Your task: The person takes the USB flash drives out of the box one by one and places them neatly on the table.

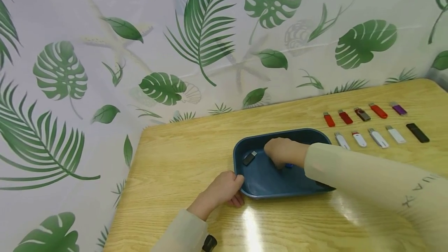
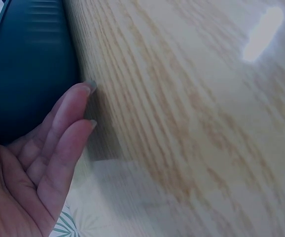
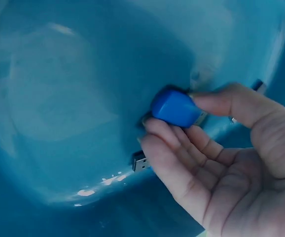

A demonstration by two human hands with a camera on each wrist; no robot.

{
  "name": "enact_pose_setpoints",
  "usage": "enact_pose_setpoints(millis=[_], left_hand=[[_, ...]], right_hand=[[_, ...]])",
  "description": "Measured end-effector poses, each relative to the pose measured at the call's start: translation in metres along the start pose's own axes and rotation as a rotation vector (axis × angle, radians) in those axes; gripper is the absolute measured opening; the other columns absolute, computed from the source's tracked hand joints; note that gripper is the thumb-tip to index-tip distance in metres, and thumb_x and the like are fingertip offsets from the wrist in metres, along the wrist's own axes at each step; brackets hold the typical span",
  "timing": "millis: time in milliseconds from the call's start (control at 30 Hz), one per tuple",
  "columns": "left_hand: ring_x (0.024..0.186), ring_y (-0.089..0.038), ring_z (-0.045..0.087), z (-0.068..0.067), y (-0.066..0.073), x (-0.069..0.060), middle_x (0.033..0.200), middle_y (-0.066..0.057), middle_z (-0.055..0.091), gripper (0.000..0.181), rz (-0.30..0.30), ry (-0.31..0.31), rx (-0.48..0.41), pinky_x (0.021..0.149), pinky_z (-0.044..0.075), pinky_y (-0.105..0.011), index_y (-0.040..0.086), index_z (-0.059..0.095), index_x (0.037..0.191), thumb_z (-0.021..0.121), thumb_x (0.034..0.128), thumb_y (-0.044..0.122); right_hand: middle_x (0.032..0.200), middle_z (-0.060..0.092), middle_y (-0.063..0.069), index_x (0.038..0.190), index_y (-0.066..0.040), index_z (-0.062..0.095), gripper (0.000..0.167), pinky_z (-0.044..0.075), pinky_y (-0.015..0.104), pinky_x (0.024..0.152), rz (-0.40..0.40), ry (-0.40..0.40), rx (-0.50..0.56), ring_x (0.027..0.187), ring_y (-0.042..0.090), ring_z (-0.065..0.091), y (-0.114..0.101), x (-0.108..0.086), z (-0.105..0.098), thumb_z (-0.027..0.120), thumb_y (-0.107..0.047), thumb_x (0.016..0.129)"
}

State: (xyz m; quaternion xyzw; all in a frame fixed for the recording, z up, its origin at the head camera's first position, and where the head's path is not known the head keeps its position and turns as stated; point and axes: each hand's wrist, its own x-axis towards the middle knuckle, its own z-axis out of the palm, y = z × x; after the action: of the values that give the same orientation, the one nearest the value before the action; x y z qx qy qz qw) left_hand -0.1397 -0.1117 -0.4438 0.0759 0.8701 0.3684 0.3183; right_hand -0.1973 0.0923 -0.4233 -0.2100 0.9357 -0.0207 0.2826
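A dark blue plastic tray (image 1: 269, 195) stands on the wooden table. My left hand (image 1: 225, 188) grips its near left corner, the thumb at the rim and the fingers along the outer wall. Inside the tray, my right hand (image 3: 216, 163) pinches a blue USB stick (image 3: 174, 108) between thumb and fingertips. A metal USB plug (image 3: 141, 162) pokes out from behind those fingers; its body is hidden. Near the tray's left wall lies a black USB stick (image 1: 249, 158). Something small and blue (image 1: 288, 165) shows beside the right hand in the head view.
Two rows of USB sticks lie on the table right of the tray, among them a red one (image 1: 329, 119), a purple one (image 1: 398, 109), a white one (image 1: 396, 134) and a black one (image 1: 417, 132). A leaf-patterned cloth (image 1: 224, 49) hangs behind the table (image 1: 182, 147).
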Motion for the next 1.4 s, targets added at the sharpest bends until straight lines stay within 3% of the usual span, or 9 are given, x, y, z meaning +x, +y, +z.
enact_pose_setpoints(millis=[233, 533, 967, 1233, 1400], left_hand=[[0.049, -0.023, 0.065, -0.001, -0.001, -0.001, 0.055, -0.009, 0.065, 0.043, -0.002, -0.007, 0.003, 0.049, 0.054, -0.036, 0.0, 0.064, 0.066, 0.036, 0.0894, 0.023], [0.048, -0.022, 0.064, -0.001, -0.004, 0.001, 0.055, -0.008, 0.065, 0.043, -0.003, 0.003, 0.013, 0.049, 0.053, -0.036, 0.001, 0.063, 0.066, 0.036, 0.0897, 0.023], [0.048, -0.023, 0.065, 0.0, -0.001, 0.001, 0.054, -0.008, 0.065, 0.043, 0.019, 0.006, 0.019, 0.049, 0.053, -0.036, 0.0, 0.064, 0.065, 0.036, 0.0899, 0.022], [0.046, -0.02, 0.064, -0.001, -0.005, 0.0, 0.054, -0.008, 0.065, 0.041, 0.007, 0.021, 0.008, 0.048, 0.053, -0.035, 0.0, 0.063, 0.066, 0.036, 0.0887, 0.022], [0.047, -0.021, 0.064, -0.002, -0.005, 0.0, 0.054, -0.008, 0.065, 0.042, 0.01, 0.016, 0.011, 0.048, 0.053, -0.035, 0.0, 0.063, 0.066, 0.036, 0.0893, 0.022]], right_hand=[[0.078, 0.052, 0.004, 0.079, -0.008, 0.057, 0.016, 0.041, 0.028, 0.055, 0.035, -0.073, 0.061, 0.067, 0.018, 0.048, 0.003, 0.005, -0.002, 0.072, -0.004, 0.074], [0.079, 0.054, 0.004, 0.082, -0.009, 0.058, 0.017, 0.045, 0.03, 0.055, 0.005, -0.07, 0.069, 0.068, 0.019, 0.052, 0.002, -0.003, -0.007, 0.073, -0.006, 0.074], [0.068, 0.054, 0.004, 0.075, -0.01, 0.054, 0.015, 0.041, 0.022, 0.045, -0.072, -0.036, 0.056, 0.049, 0.013, 0.052, 0.017, -0.046, -0.04, 0.068, -0.007, 0.079], [0.057, 0.028, -0.004, 0.063, -0.015, 0.042, 0.031, 0.027, 0.025, 0.049, -0.093, 0.021, 0.026, 0.052, 0.011, 0.027, 0.029, -0.068, -0.05, 0.067, -0.004, 0.077], [0.055, 0.02, -0.005, 0.06, -0.017, 0.035, 0.038, 0.021, 0.025, 0.049, -0.074, 0.04, 0.083, 0.052, 0.011, 0.017, 0.041, -0.082, -0.051, 0.064, -0.001, 0.076]])
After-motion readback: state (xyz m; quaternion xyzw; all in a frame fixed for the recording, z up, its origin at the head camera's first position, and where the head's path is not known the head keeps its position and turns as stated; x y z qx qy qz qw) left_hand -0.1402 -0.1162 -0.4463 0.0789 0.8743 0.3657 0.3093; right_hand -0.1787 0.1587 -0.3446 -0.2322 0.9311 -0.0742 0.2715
